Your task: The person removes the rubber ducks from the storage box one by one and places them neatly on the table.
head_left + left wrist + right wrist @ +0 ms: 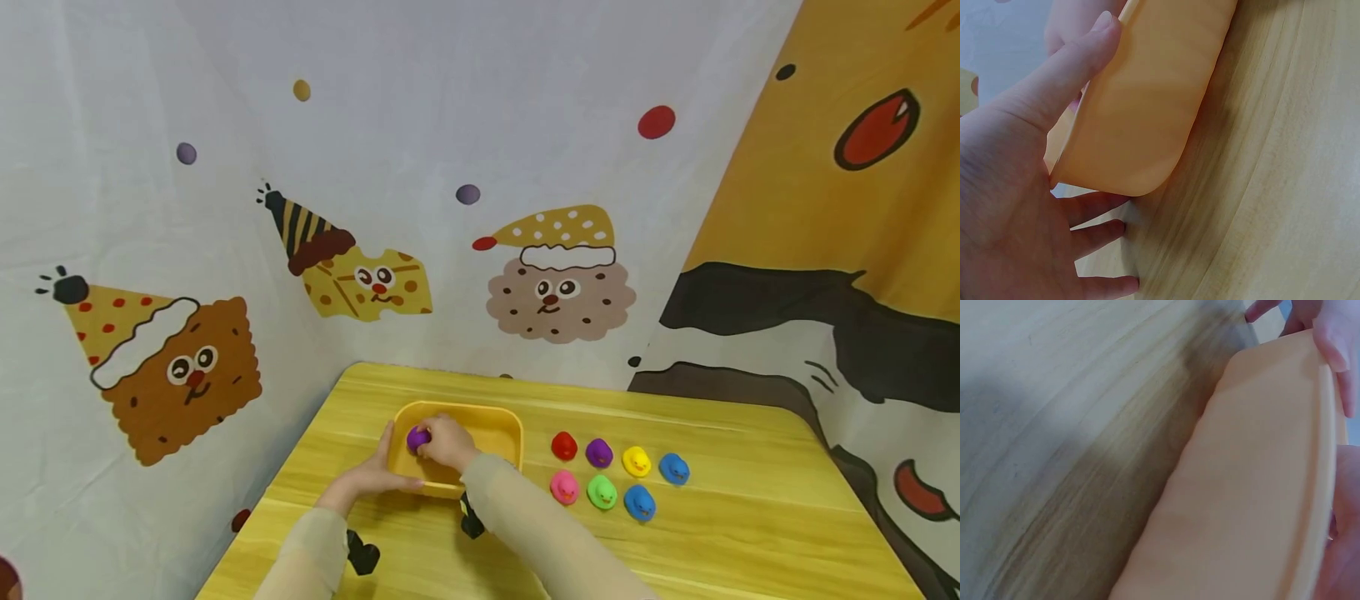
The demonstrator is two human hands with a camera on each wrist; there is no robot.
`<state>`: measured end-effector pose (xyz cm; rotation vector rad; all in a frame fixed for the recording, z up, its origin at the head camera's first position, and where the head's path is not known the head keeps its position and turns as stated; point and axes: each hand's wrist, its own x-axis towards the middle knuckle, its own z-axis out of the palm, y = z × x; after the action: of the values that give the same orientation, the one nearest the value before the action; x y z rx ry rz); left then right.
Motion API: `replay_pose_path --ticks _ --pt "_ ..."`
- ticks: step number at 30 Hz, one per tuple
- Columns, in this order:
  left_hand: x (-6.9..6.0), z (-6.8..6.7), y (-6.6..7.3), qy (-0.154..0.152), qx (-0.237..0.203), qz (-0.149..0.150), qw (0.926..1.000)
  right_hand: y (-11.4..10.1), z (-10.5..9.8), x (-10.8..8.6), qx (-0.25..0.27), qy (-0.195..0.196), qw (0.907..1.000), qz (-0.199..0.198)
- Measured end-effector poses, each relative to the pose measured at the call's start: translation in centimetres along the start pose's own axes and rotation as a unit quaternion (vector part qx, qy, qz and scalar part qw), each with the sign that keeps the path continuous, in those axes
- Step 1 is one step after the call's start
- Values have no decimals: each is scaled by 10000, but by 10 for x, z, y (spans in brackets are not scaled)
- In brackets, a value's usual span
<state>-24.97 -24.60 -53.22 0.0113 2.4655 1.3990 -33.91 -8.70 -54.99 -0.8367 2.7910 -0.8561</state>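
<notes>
Inside the yellow-orange plastic basin (498, 433), in the head view, my right hand (448, 442) pinches a small purple toy duck (416, 440) near the left end; its underside is hidden. My left hand (366, 477) rests against the basin's front left corner. In the left wrist view, the left thumb (1079, 65) lies along the rim, while the other fingers are spread and fairly straight around the corner. The right wrist view shows the basin's outer wall (1241, 469), with most of the right hand (1344, 519) hidden behind it.
Right of the basin, two rows of toy ducks stand on the wooden table (750, 500): red (564, 446), purple (599, 453), yellow (637, 461), blue (674, 468), pink (565, 487), green (602, 492) and another blue (640, 502). A printed cloth (450, 100) hangs behind.
</notes>
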Motion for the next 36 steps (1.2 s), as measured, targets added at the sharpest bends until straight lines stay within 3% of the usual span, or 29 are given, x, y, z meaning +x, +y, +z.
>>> replay_pose_path --ticks 5,21,28,36 --pt "-1 1 1 46 11 -17 10000 -1 -9 -1 393 -31 9992 -69" --pt "-3 1 -1 -6 -65 281 9996 0 -33 -10 779 -128 9963 -332" --pt "-1 -1 2 43 -15 25 10000 8 -46 -19 1338 -120 9905 -305" --pt "4 0 -5 -9 0 -38 10000 14 -53 -24 1319 -41 9910 -230"
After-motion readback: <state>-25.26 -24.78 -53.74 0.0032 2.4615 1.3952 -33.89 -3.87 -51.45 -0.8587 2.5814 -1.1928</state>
